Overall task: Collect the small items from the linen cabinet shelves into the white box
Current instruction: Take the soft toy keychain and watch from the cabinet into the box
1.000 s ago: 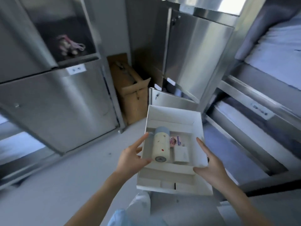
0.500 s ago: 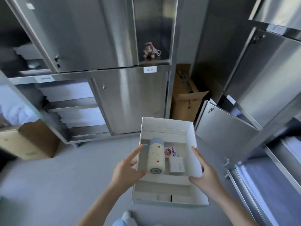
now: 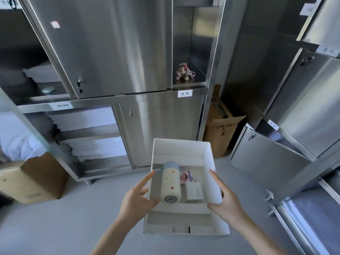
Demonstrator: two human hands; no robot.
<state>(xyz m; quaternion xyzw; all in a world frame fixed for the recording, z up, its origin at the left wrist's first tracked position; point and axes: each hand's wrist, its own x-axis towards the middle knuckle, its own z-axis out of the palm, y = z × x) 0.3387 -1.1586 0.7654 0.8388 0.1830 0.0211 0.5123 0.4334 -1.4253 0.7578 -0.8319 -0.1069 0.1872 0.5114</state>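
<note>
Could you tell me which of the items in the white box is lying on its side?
The cream bottle with the blue cap, at the left of the box; the pink packet and white block lie flat.

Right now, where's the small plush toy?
Head view, upper centre: the plush toy sits alone in the open steel cabinet compartment, above the white box.

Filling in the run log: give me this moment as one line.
phase: carrying | white box: held by left hand, right hand | inside: bottle, packet, small case | on shelf: plush toy
</note>
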